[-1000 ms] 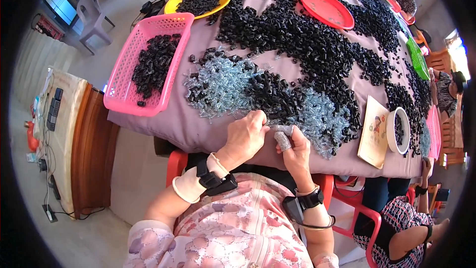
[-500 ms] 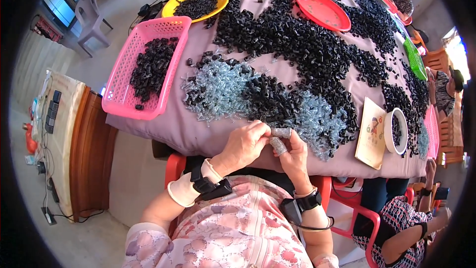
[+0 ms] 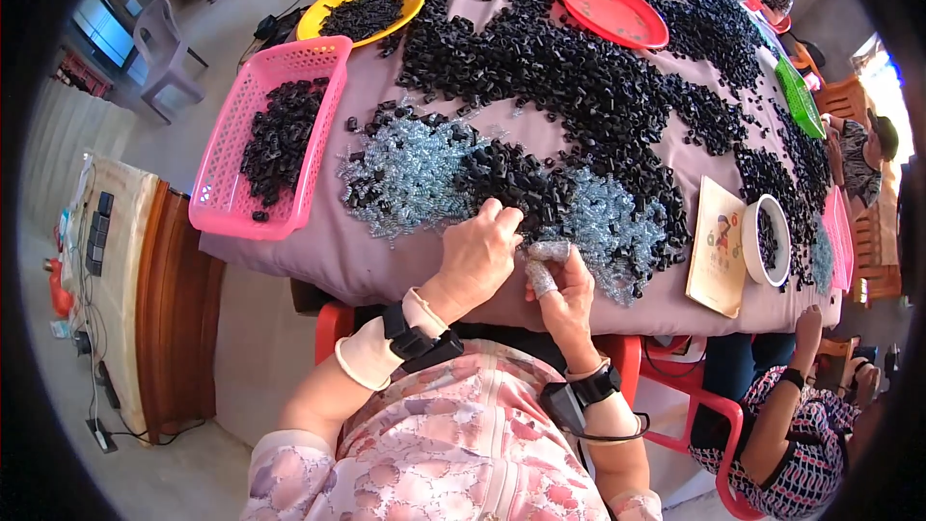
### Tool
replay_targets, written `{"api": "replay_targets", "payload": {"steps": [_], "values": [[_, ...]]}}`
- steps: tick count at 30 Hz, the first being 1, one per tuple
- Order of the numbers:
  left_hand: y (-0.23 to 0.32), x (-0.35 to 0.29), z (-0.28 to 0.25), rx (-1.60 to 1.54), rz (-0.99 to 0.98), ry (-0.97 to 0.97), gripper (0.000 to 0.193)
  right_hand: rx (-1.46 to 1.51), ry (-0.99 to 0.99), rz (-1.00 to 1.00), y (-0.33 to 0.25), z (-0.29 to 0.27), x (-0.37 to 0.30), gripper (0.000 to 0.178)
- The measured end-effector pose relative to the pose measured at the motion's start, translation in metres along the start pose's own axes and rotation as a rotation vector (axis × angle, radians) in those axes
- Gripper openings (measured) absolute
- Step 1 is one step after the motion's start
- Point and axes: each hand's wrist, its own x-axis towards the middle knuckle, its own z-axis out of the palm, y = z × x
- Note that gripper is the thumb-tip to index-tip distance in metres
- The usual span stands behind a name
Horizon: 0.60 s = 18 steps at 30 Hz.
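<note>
My left hand (image 3: 479, 253) reaches to the near edge of a pile of small black plastic pieces (image 3: 506, 177). Its fingers are closed at the fingertips, and what they pinch is too small to make out. Just right of it, my right hand (image 3: 564, 287) is held over the table's front edge, thumb and forefinger wrapped in grey tape and curled close together; anything between them is hidden. Small shiny pale-blue coil-like pieces lie in two heaps, a left heap (image 3: 405, 174) and a right heap (image 3: 612, 222), on either side of the black pile.
At the left stands a pink basket (image 3: 325, 150) with black pieces inside. Beyond it are a yellow plate (image 3: 413, 2) and a red tray (image 3: 612, 6). A booklet (image 3: 716, 251) and a white bowl (image 3: 784, 260) lie right. A co-worker (image 3: 781, 425) sits at the right.
My left hand has moved forward, away from my right hand, to the black pile. My right hand has stayed nearly in place. The view has shifted slightly, and the co-worker's arm has moved.
</note>
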Motion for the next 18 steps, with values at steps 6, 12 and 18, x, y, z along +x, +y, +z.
{"api": "replay_targets", "payload": {"steps": [6, 12, 18], "values": [[-0.005, -0.004, 0.003, -0.149, -0.014, 0.035, 0.018, -0.022, -0.008, -0.025, 0.003, -0.002, 0.000, 0.017], [-0.011, -0.014, -0.007, -0.485, -0.015, 0.141, 0.021, -0.009, 0.015, -0.020, 0.003, 0.000, 0.000, 0.020], [-0.022, -0.026, -0.010, -0.972, -0.316, -0.036, 0.018, 0.007, 0.034, 0.024, -0.002, 0.005, -0.002, 0.021]]}}
